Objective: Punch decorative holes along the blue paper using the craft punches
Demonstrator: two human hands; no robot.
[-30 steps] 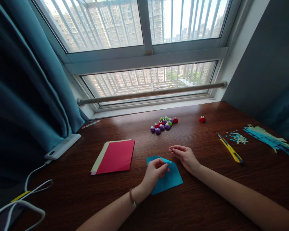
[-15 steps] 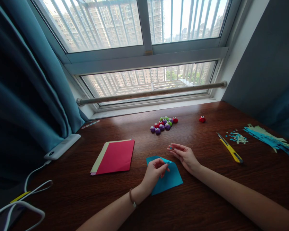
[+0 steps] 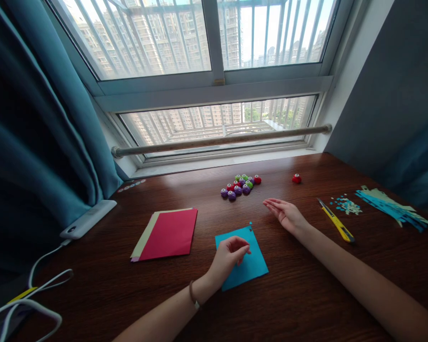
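A square of blue paper (image 3: 253, 268) lies flat on the table in front of me, with small dark holes near its far corner. Just beyond that corner sits a tiny blue paper piece (image 3: 250, 223). My left hand (image 3: 231, 254) is over the paper's left part, its fingers curled in and nothing visible between them. To the right of the paper and apart from it, my right hand (image 3: 283, 213) is held with fingers stretched out, nothing in it. A small red craft punch (image 3: 296, 178) with a white round top stands beyond my right hand.
Several red, green and purple punches (image 3: 238, 189) cluster at the back middle. Red paper (image 3: 169, 235) tops a stack at left. On the right lie a yellow utility knife (image 3: 337, 221), small paper bits (image 3: 347, 205) and paper strips (image 3: 392, 204). A white device (image 3: 89, 218) with a cable is far left.
The lifted far corner of the blue paper now lies flat. My right hand has moved right and away, and the tiny blue piece from its fingertips is on the table.
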